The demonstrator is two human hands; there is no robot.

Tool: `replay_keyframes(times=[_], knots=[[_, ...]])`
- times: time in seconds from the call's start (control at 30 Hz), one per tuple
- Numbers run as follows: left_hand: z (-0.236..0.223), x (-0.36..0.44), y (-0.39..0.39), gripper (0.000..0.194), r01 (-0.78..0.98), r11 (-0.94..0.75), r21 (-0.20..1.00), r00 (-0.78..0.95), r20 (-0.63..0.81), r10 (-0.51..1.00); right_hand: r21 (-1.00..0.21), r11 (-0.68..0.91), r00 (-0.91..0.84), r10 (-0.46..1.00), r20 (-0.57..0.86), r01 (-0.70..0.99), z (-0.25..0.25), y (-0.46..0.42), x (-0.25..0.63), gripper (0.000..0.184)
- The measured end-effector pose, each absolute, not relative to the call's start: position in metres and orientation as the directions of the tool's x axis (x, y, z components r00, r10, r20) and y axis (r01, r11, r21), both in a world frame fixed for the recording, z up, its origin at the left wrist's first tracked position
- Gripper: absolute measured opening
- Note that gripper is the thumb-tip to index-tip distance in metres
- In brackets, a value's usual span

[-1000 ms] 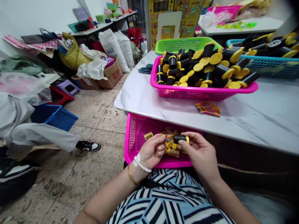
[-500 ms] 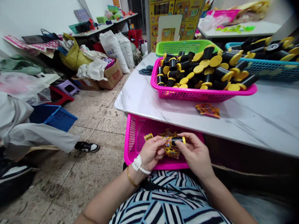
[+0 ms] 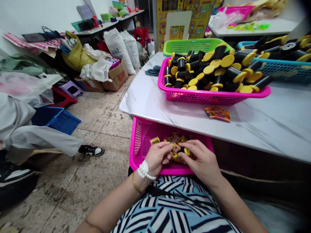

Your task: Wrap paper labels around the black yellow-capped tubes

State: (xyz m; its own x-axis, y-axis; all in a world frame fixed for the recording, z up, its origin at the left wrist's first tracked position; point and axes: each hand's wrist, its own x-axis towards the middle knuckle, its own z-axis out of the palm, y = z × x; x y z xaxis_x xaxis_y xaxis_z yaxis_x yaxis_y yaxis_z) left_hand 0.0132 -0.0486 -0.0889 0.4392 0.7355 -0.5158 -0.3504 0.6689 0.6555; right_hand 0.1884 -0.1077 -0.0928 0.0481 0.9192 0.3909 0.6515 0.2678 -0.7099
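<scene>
Above a pink basket at my lap, my left hand pinches a colourful printed sticker. My right hand grips a small black cylinder with a yellow end between thumb and fingers. The sticker lies against the cylinder's left side, and the fingers hide part of both. Beneath the hands, several cylinders wrapped in yellow printed stickers lie in the basket. On the table, a second pink basket is heaped with black cylinders with yellow ends.
A few printed sticker sheets lie on the white table. Behind are a green basket, a blue basket and a dark cloth. A seated person's leg and a blue bin are at left.
My right hand has shifted its hold on the cylinder, its fingers now nearer the sticker and the yellow end turned more toward me. My left hand keeps its pinch.
</scene>
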Motion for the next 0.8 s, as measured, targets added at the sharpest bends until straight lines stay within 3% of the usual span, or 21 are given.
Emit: replay_keyframes(times=[0.17,0.3,0.43,0.63,0.8], knots=[[-0.091,0.01,-0.05,0.035,-0.319,0.624,0.713,0.414,-0.488,0.769,-0.794,0.245,-0.046,0.963,0.265,0.556,-0.089,-0.111,0.199,0.031],[-0.093,0.011,-0.05,0.038,-0.335,0.629,0.701,0.43,-0.481,0.764,-0.881,0.111,0.091,0.981,0.171,0.461,-0.09,-0.114,0.198,0.029],[-0.094,0.011,-0.05,0.036,-0.359,0.643,0.677,0.439,-0.486,0.756,-0.985,-0.058,0.218,0.976,-0.021,0.163,-0.092,-0.115,0.194,0.034],[-0.09,0.014,-0.048,0.034,-0.454,0.69,0.563,0.468,-0.509,0.723,-0.96,-0.139,0.275,0.939,-0.206,-0.244,-0.098,-0.11,0.191,0.041],[-0.085,0.018,-0.046,0.017,-0.514,0.731,0.449,0.485,-0.551,0.679,-0.937,-0.134,0.296,0.926,-0.234,-0.321,-0.102,-0.11,0.18,0.039]])
